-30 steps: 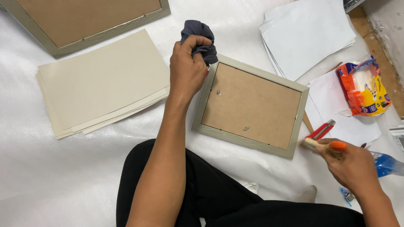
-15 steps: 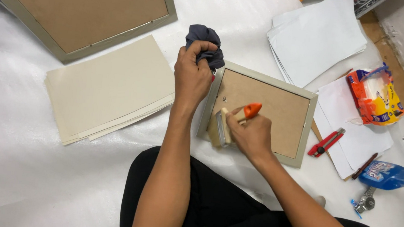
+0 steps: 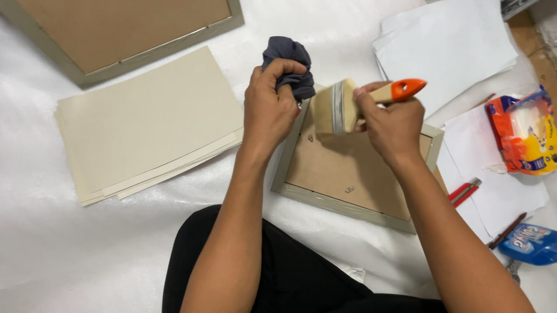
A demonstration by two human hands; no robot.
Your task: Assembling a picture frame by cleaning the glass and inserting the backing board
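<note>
**Brush poised over the top-left corner of the small frame**

The small picture frame [image 3: 351,177] lies face down on the white sheet [image 3: 24,248] that covers the floor, its brown backing board up, directly ahead of the person's lap. Its long axis runs roughly from 10 o'clock to 4 o'clock, tilted a little clockwise from square.

The right hand [image 3: 390,123] is closed around the orange-tipped handle of a flat paintbrush [image 3: 344,107]. The brush lies almost level, handle end toward 2 o'clock and pale bristles toward 9 o'clock, so the bristle edge sits over the frame's upper left corner. Whether the bristles touch the rim cannot be told.

The left hand [image 3: 271,108] is clenched on a bunched dark grey cloth [image 3: 290,66], which pokes out above the fist at 12 o'clock. This fist sits just beside the same corner, at 9 o'clock from the bristles, so both hands meet there; the right one carries the tool nearer the backing board.

A stack of cream boards [image 3: 145,123] lies at 9 o'clock from the frame, a larger frame [image 3: 102,10] at 11 o'clock, white papers [image 3: 453,44] at 1 o'clock, a snack packet [image 3: 526,133] at 3 o'clock, and a blue spray bottle [image 3: 542,244] at 4 o'clock.
</note>
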